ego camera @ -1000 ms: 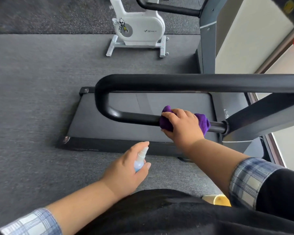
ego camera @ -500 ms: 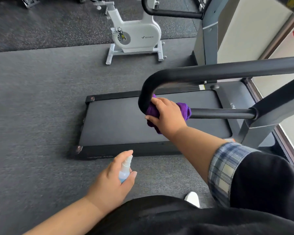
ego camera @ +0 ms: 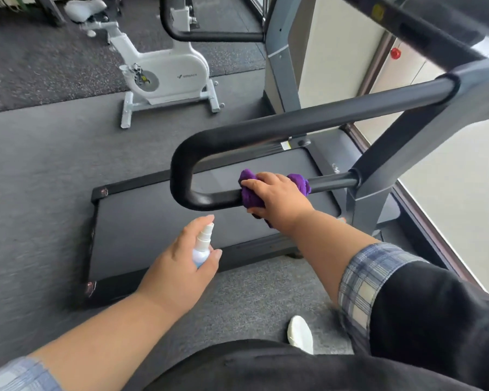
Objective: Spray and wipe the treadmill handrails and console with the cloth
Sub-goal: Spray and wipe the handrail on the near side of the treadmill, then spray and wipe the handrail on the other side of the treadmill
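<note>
A black U-shaped treadmill handrail [ego camera: 294,128] loops from the grey upright [ego camera: 378,176] out to the left and back. My right hand [ego camera: 277,196] grips a purple cloth [ego camera: 301,183] wrapped round the lower bar of that rail, about midway along it. My left hand [ego camera: 181,266] holds a small spray bottle [ego camera: 202,245] with a white nozzle and pale blue body, lower and to the left of the rail, apart from it. The treadmill belt [ego camera: 158,227] lies below. The console is out of view.
A white exercise bike [ego camera: 164,74] stands on the grey floor behind the treadmill. A second treadmill's upright [ego camera: 280,57] and black rail rise at the top. A window wall runs along the right. My white shoe [ego camera: 299,334] shows at the bottom.
My right hand slid the cloth left to the rail's curved end, then back right along the lower bar. The left hand kept the bottle low and near the same spot.
</note>
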